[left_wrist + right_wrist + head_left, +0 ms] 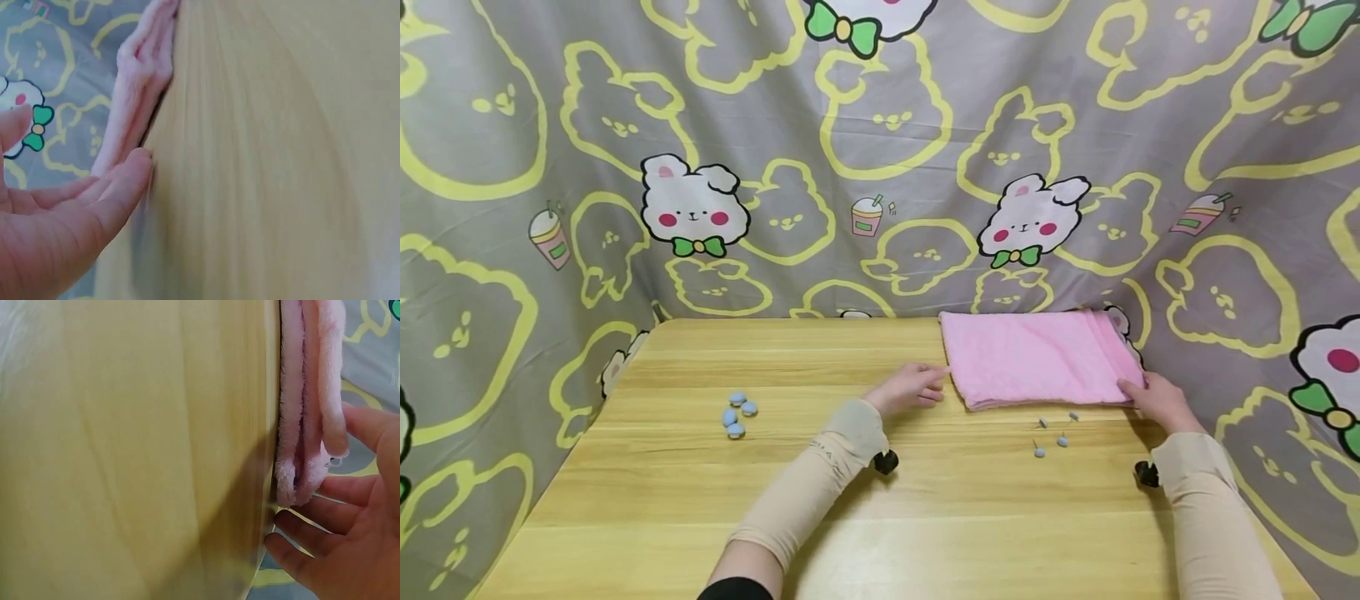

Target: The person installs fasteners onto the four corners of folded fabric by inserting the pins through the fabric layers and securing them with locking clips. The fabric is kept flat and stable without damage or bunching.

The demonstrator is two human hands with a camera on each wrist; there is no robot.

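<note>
Between your left hand [912, 389] and right hand [1161, 402], on the wooden table [970, 500], lies the pink towel [1030, 358], folded into a flat, fuzzy rectangle (a straight band runs down the side nearest your right hand). Your left fingers, loosely extended, reach its edge, gripping nothing; your right fingers, spread and unclenched, touch its near corner.

A towel [1030, 358] lay at the back right of the tabletop [625, 500], the left grip [908, 389] at its left edge, the right grip [1163, 402] at its near right corner. Four pins [1062, 442] lay before it, four caps [730, 416] well to the left; a curtain [790, 117] hung behind.
</note>
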